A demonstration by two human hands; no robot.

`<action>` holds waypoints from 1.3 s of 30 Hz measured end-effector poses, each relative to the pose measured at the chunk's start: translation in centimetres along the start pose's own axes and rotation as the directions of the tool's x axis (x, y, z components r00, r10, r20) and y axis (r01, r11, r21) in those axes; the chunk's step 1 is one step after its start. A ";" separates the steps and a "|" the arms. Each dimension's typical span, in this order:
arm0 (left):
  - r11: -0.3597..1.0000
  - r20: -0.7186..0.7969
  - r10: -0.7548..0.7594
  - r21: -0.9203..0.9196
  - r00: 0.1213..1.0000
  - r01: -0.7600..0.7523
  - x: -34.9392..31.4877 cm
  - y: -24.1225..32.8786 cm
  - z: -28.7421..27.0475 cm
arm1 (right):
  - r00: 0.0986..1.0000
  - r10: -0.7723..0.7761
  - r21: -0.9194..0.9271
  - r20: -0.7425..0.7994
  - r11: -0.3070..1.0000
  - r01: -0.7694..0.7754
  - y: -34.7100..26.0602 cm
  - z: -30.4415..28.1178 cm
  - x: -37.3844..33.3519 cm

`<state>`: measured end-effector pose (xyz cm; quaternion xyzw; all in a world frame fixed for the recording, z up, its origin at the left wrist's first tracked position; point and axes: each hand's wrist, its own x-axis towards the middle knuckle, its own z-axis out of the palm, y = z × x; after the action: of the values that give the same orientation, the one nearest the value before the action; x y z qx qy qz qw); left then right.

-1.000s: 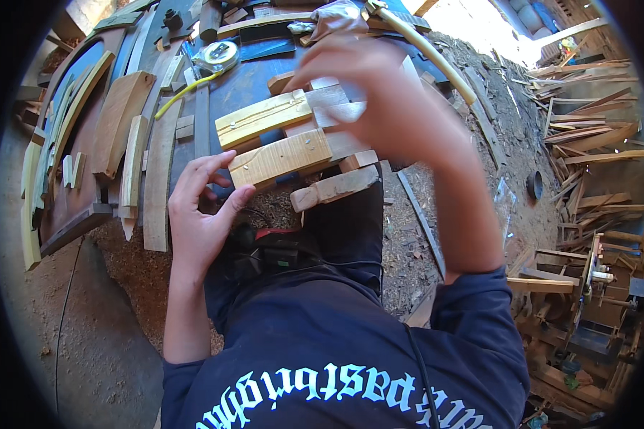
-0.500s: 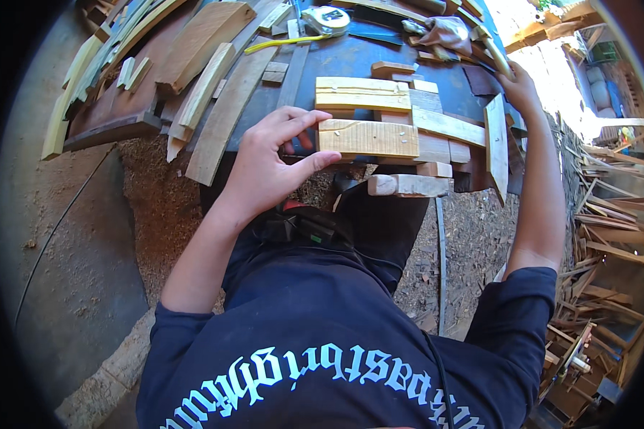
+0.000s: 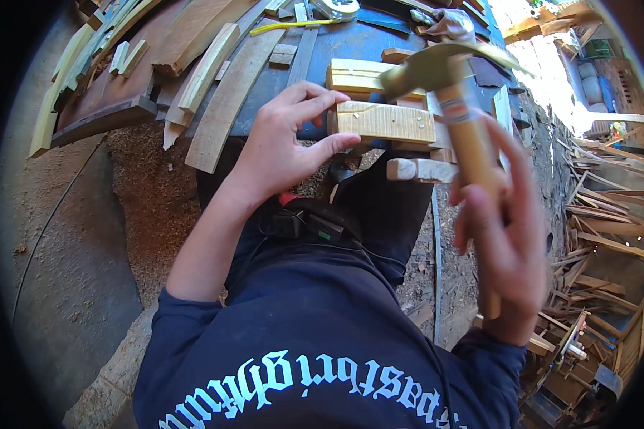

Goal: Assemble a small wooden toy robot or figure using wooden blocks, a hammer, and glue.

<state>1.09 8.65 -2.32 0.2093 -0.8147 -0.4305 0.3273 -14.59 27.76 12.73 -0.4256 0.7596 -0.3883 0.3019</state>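
Observation:
My left hand (image 3: 291, 136) grips the left end of a pale wooden block (image 3: 386, 123), thumb on its near side and fingers at the far side. Small light bits lie on the block's top. A second wooden block (image 3: 358, 77) with a groove along it sits just beyond. In my right hand (image 3: 504, 229) is a claw hammer with a wooden handle (image 3: 472, 154), raised in front of the bench. The metal hammer head (image 3: 426, 70) is slightly blurred and overlaps the grooved block's right end in view. Below the near block, a short pale wood piece (image 3: 422, 170) sticks out at the bench edge.
Planks and offcuts (image 3: 232, 93) cover the left side of the dark bench. A tape measure (image 3: 335, 8) with a yellow strip and a crumpled cloth (image 3: 451, 25) lie toward the back. Scrap wood (image 3: 612, 214) is heaped on the right.
My right hand, at the bench's far right before, has come back toward me and now holds up the hammer. My left hand stays on the near block.

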 end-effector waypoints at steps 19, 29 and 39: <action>0.974 -0.089 0.220 0.074 0.971 -0.214 0.6 -2.1 0.9 | 0.973 -0.165 -0.213 -0.163 0.969 0.129 1.1 4.6 -1.1; 0.962 -0.116 0.257 0.120 0.959 -0.243 0.5 -2.5 1.1 | 0.935 -0.241 -0.124 -0.260 0.969 0.215 0.1 5.1 -1.4; 0.970 -0.119 0.234 0.101 0.965 -0.222 0.4 -2.4 0.9 | 0.948 -0.207 -0.143 -0.240 0.974 0.176 0.0 4.7 -1.6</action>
<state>0.31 7.66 -4.59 0.1558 -0.8282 -0.3396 0.4177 -10.17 27.58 10.55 -0.4617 0.7688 -0.4208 0.1371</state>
